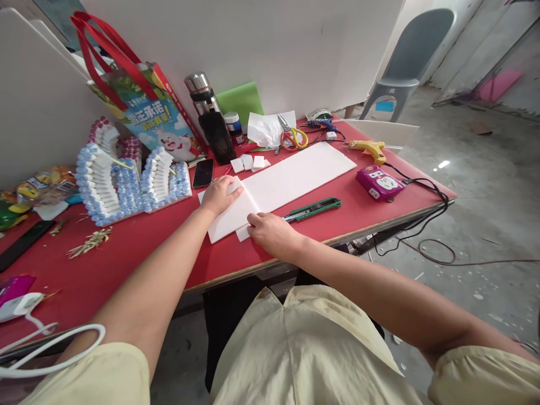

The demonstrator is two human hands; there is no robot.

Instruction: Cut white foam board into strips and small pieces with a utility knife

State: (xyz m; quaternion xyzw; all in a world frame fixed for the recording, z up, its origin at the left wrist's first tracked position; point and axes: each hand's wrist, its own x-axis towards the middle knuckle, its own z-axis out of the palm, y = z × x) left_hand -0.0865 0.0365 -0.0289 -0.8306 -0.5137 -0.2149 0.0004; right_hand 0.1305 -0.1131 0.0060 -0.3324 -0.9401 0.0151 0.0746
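A long white foam board (291, 180) lies on the red table (160, 236). My left hand (220, 194) rests flat on the board's near left end, fingers stretched out. My right hand (270, 232) lies at the board's near edge with its fingers curled over a small white foam piece (242, 233). A green utility knife (313, 208) lies just right of my right hand, touching nothing I can see. Several small white foam squares (250, 162) sit behind the board.
A blue-and-white model (126, 177), a red-handled shopping bag (143, 107), a flask (202, 93), a black phone (203, 172), scissors (291, 136), a yellow glue gun (369, 148) and a pink power strip (379, 183) with cables stand around. A grey chair (405, 62) is beyond the table.
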